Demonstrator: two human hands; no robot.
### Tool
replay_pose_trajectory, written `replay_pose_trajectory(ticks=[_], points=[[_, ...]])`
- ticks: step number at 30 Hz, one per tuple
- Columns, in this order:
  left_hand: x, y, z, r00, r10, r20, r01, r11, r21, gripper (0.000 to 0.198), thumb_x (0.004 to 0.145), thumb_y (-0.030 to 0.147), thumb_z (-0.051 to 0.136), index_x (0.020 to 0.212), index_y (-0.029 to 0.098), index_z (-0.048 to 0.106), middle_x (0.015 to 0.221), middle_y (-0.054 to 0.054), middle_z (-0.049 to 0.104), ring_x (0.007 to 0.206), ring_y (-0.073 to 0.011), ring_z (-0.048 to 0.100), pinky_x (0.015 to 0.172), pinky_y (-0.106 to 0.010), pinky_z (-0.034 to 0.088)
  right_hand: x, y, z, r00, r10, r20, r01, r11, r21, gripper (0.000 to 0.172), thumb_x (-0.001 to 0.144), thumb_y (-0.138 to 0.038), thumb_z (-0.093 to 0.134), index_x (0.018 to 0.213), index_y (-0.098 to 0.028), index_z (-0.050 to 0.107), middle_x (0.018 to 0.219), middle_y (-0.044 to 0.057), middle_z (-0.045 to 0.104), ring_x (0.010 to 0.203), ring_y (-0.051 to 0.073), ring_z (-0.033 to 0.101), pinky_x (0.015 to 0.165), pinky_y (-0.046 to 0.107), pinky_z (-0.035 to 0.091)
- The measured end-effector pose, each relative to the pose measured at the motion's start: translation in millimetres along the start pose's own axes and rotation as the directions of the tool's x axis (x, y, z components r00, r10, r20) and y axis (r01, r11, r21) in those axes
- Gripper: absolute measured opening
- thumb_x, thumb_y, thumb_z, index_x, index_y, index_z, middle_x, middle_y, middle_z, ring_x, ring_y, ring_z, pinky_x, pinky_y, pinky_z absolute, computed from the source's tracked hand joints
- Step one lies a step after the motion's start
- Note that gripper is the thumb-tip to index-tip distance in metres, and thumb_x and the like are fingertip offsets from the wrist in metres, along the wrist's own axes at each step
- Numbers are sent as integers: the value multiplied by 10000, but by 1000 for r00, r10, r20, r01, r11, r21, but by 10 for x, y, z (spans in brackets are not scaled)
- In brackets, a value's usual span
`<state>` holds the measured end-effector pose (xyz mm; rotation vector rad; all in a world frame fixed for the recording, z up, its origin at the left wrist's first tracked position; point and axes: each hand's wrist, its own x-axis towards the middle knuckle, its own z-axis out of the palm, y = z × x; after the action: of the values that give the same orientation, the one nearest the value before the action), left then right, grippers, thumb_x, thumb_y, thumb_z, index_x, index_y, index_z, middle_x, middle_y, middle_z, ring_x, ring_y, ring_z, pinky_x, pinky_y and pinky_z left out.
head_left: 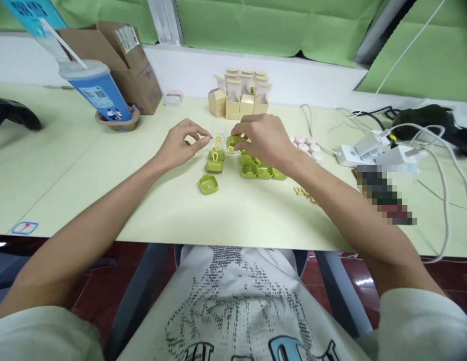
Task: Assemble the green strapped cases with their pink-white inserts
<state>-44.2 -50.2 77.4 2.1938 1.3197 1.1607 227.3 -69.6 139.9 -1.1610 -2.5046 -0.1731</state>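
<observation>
Table [67,165], pale yellow-green top. Lying on it:
- a cluster of small green cases [256,169] at centre, with one green half [208,184] apart, nearer the front edge
- cream boxes [239,100] grouped at the back
- pink round pieces [307,147] just right of the cluster
- a blue cup [100,93] in a brown holder [118,122], far left
- a cardboard box [135,65] behind it
- a white power strip [349,155] with cables, right side
- a blue-and-red sticker [25,227], front left

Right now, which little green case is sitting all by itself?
The green case nearest the front edge of the table lies alone; the other green cases crowd farther back, by the right hand.
</observation>
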Motion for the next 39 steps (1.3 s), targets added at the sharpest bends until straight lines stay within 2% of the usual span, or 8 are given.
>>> replay_pose_trajectory(ticks=[2, 4, 9, 16, 23, 28, 35, 39], points=[[-45, -44, 12, 998, 11, 69, -12, 1000, 27, 331, 950, 503, 732, 1096, 238, 867, 1137, -97, 711, 919, -184, 691, 645, -256, 545, 55, -76, 108, 997, -36, 74, 46, 990, -133, 217, 1019, -180, 668, 1146, -199, 843, 1118, 119, 822, 955, 320, 743, 779, 420, 493], [-67, -42, 42, 996, 24, 89, -29, 998, 60, 322, 948, 505, 731, 1071, 243, 872, 1111, -85, 723, 897, -182, 680, 638, -254, 526, 85, -136, 174, 989, -67, 129, 91, 979, -184, 258, 1021, -137, 614, 1150, -175, 835, 1128, 136, 801, 940, 306, 723, 765, 404, 433], [-61, -27, 95, 997, 63, 49, -68, 991, 114, 330, 941, 520, 721, 998, 232, 871, 1064, -75, 741, 876, -184, 664, 682, -282, 525, 111, -212, 181, 981, -87, 176, 125, 967, -220, 310, 1033, -104, 550, 1133, -173, 836, 1100, 153, 772, 966, 319, 692, 770, 409, 387], [-39, -29, 51, 997, 34, 73, -41, 994, 105, 332, 875, 539, 767, 922, 227, 869, 1061, -79, 761, 802, -173, 654, 670, -305, 545, 66, -308, 168, 966, -116, 230, 174, 952, -253, 409, 996, 32, 463, 1133, -129, 813, 1117, 198, 779, 997, 316, 665, 722, 395, 300], [-40, -28, 52, 996, 8, 93, -12, 999, 42, 336, 876, 557, 776, 871, 232, 862, 974, -72, 764, 792, -183, 696, 693, -327, 600, 51, -291, 302, 947, -153, 282, 220, 950, -220, 375, 1052, -7, 463, 1186, -116, 796, 1147, 204, 785, 1050, 321, 696, 700, 378, 278], [-55, -19, 70, 994, -6, 108, 8, 1000, -18, 388, 877, 592, 792, 872, 209, 855, 971, -77, 745, 746, -169, 706, 692, -342, 660, 79, -220, 319, 951, -144, 274, 200, 962, -186, 281, 1033, -46, 571, 1200, -103, 790, 1190, 193, 777, 1000, 306, 717, 689, 372, 289], [-72, 23, 108, 992, -38, 118, 44, 998, -53, 514, 851, 713, 800, 871, 204, 857, 967, -95, 760, 747, -201, 731, 662, -369, 682, 97, -91, 341, 969, -136, 207, 167, 975, -144, 321, 982, 42, 552, 1143, -106, 787, 1167, 172, 774, 948, 268, 703, 715, 359, 318], [-70, 22, 110, 992, -45, 115, 50, 998, -39, 490, 867, 699, 788, 877, 214, 859, 981, -93, 776, 754, -191, 718, 671, -350, 670, 98, -81, 363, 972, -128, 197, 156, 978, -136, 304, 981, 35, 575, 1144, -111, 786, 1153, 164, 774, 939, 263, 703, 716, 353, 310]])
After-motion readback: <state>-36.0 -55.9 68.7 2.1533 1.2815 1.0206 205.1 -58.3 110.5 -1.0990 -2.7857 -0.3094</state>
